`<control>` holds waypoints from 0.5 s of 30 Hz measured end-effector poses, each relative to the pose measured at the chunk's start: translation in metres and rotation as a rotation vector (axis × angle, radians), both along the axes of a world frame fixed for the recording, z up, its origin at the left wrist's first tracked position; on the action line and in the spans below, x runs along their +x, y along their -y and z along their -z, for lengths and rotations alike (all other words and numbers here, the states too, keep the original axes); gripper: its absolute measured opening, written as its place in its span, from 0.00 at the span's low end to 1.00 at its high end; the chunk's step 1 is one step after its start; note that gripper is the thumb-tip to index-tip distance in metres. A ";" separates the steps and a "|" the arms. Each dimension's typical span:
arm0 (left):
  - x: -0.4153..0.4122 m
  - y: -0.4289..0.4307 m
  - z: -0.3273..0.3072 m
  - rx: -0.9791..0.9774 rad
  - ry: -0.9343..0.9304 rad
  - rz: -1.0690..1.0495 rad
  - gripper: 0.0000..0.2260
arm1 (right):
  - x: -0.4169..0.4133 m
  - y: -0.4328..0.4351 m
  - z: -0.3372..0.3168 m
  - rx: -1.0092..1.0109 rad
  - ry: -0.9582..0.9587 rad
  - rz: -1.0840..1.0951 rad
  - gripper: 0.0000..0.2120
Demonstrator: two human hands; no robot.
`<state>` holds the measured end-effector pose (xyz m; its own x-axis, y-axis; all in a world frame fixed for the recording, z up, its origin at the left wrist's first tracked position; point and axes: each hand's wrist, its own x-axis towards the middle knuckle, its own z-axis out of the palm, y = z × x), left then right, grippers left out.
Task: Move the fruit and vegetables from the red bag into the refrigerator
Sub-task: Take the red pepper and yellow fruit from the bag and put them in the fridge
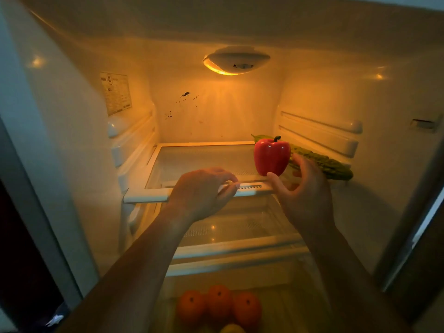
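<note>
Left hand gripped the shelf rim; right hand held a pepper at its right side, likely awaiting release.

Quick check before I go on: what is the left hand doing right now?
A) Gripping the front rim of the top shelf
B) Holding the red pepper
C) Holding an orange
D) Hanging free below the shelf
A: the left hand has its fingers curled over the front rim of the top shelf, while the right hand holds the red pepper.
</note>
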<state>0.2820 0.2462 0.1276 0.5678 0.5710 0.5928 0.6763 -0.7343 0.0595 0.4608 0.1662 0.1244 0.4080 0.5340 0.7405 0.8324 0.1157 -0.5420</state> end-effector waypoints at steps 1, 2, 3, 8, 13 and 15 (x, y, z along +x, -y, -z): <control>-0.001 0.004 0.003 0.048 -0.015 -0.016 0.16 | -0.001 0.007 0.004 0.031 -0.004 -0.009 0.28; -0.002 0.008 0.007 0.099 -0.032 -0.037 0.17 | -0.001 0.014 0.008 0.057 -0.015 -0.026 0.27; -0.004 0.013 0.012 0.145 -0.042 -0.060 0.18 | -0.001 0.021 0.014 0.067 -0.036 -0.048 0.26; -0.017 0.043 0.053 0.128 0.042 -0.078 0.27 | 0.000 0.055 0.063 -0.079 -0.226 -0.183 0.22; -0.033 0.074 0.120 -0.126 -0.016 -0.057 0.27 | -0.005 0.070 0.128 -0.358 -0.270 -0.232 0.20; -0.040 0.087 0.153 -0.215 -0.120 -0.139 0.29 | -0.008 0.075 0.148 -0.507 -0.287 -0.245 0.19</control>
<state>0.2424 0.1595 -0.0257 0.5342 0.7537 0.3829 0.7811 -0.6133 0.1175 0.4533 0.0909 -0.0233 0.3740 0.8931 0.2500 0.6276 -0.0453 -0.7772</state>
